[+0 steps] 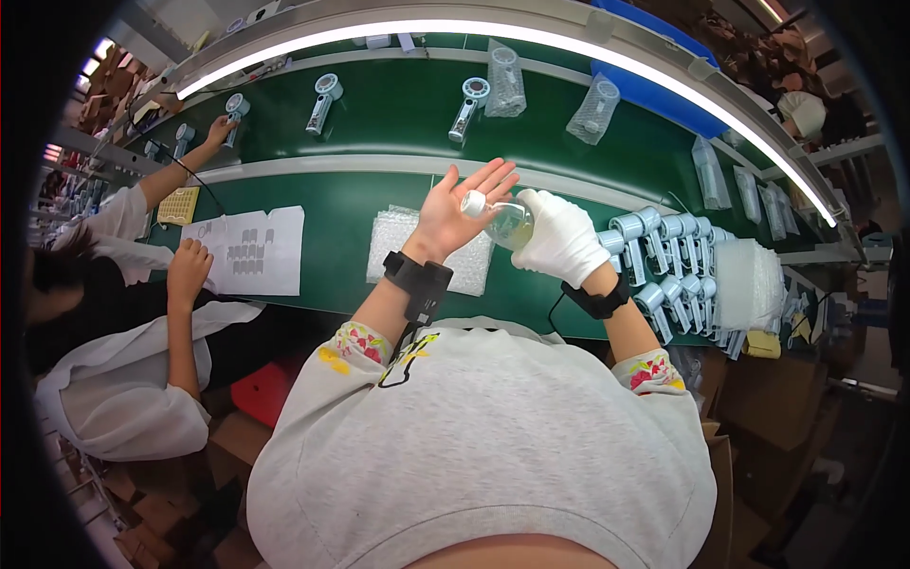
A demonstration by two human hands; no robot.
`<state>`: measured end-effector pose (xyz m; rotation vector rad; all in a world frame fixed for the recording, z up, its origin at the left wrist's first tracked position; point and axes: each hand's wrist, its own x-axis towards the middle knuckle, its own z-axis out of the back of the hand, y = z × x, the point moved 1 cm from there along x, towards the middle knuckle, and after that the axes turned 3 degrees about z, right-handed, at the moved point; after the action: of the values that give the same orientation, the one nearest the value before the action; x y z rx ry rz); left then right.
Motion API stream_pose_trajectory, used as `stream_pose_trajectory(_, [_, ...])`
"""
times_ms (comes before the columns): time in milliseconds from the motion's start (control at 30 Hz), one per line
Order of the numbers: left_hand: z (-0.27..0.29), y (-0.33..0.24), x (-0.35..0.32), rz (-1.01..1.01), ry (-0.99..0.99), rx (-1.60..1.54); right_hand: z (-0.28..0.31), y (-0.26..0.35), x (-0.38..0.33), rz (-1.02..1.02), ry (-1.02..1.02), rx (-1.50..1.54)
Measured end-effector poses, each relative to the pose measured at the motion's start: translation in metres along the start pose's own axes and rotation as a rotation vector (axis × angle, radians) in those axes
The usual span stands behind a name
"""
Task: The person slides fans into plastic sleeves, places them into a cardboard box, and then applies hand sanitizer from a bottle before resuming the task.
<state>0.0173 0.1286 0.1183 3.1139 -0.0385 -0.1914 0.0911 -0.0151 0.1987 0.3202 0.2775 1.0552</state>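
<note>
My bare left hand (445, 216) is open, palm up, with its fingers stretched out above the green bench. Over that palm tilts a small clear bottle (510, 228) with a white top, some pale liquid inside it. My right hand (561, 239), in a white glove, is closed around the bottle's body; its white top lies against or just above the left fingers, and I cannot tell which. Beneath both hands lies a stack of bubble-wrap bags (387, 248). Each wrist wears a black strap.
Light-blue handheld devices with round heads (635, 228) are piled at right beside clear wrap sheets (747, 284). More stand along the far belt (398, 114), some bagged. At left a co-worker's hand (221, 130) touches one, above a printed sheet (284, 251). A light tube (531, 45) arches overhead.
</note>
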Motion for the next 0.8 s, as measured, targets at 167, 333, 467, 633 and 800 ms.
stream_pose_trajectory(167, [0.004, -0.005, -0.004, 0.116, -0.134, 0.116, 0.000, 0.020, -0.007, -0.027, 0.211, -0.170])
stream_pose_trajectory(333, [0.023, 0.002, -0.002, 0.137, -0.170, 0.103, -0.007, 0.017, -0.008, -0.089, 0.239, -0.278])
stream_pose_trajectory(467, [0.030, 0.008, 0.003, 0.132, -0.244, 0.069, -0.008, 0.014, -0.017, -0.125, 0.234, -0.249])
stream_pose_trajectory(633, [0.027, 0.015, 0.016, 0.144, -0.179, 0.089, -0.014, 0.005, -0.038, -0.183, 0.057, -0.146])
stream_pose_trajectory(800, [0.022, 0.030, 0.026, 0.192, -0.195, 0.146, -0.005, -0.003, -0.040, -0.246, 0.128, -0.230])
